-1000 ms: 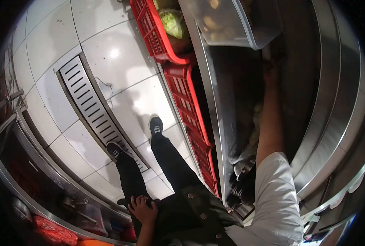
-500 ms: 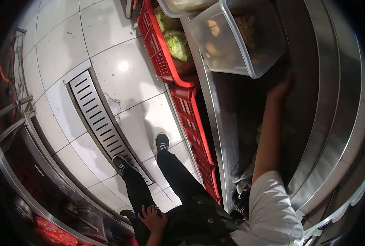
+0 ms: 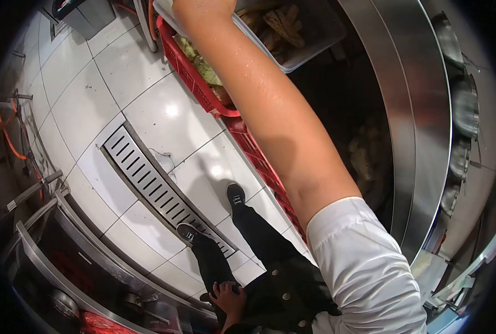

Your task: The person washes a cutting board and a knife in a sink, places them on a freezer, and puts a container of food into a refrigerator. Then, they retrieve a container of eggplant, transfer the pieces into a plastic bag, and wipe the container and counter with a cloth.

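My right arm stretches up across the view, wet on the forearm. My right hand is at the top edge, over the rim of a clear plastic container, and its fingers are cut off or hidden. Brown and pale pieces of food lie in the clear container beside it. Low in the view, my left hand rests against my dark clothing, fingers a little apart and slightly bent, with nothing visible in it.
Below the containers stands a red crate with leafy greens. A dark steel basin with blurry pale contents is on the right, metal bowls beyond it. A floor drain runs beside my feet.
My right hand has moved from the dark basin, beside the clear container, up and left to the container's rim. The view has shifted, and the bowls on the right now show.
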